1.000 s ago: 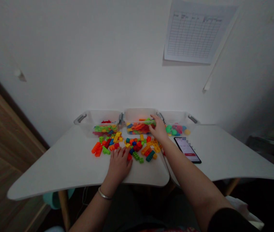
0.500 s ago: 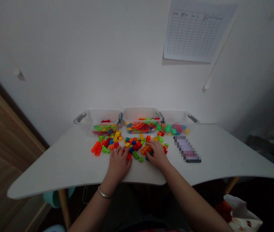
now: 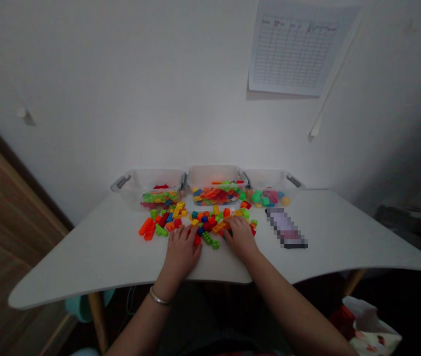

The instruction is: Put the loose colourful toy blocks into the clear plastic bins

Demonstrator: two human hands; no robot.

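Colourful building bricks lie in a loose pile on the white table (image 3: 95,252). My left hand (image 3: 183,248) rests at the pile's front left, its fingers spread and lowered, beside a red brick (image 3: 197,240). Over the right part of the pile is my right hand (image 3: 240,237), its fingertips at an orange brick (image 3: 219,227); whether it grips that brick is unclear. Between the hands lie a dark green brick (image 3: 207,238) and a light green one (image 3: 215,244). An orange piece (image 3: 147,229) sits at the pile's left end.
Three clear bins stand along the wall: left (image 3: 158,177) and middle (image 3: 215,174) with bricks, right (image 3: 269,179) with rounded coloured pieces. A phone-like object (image 3: 286,228), pixelated, lies right of the pile. A printed sheet (image 3: 292,54) hangs on the wall.
My right hand has shifted slightly over the bricks, and the orange brick at its fingertips has moved a little up and left. My left hand stays in nearly the same place.
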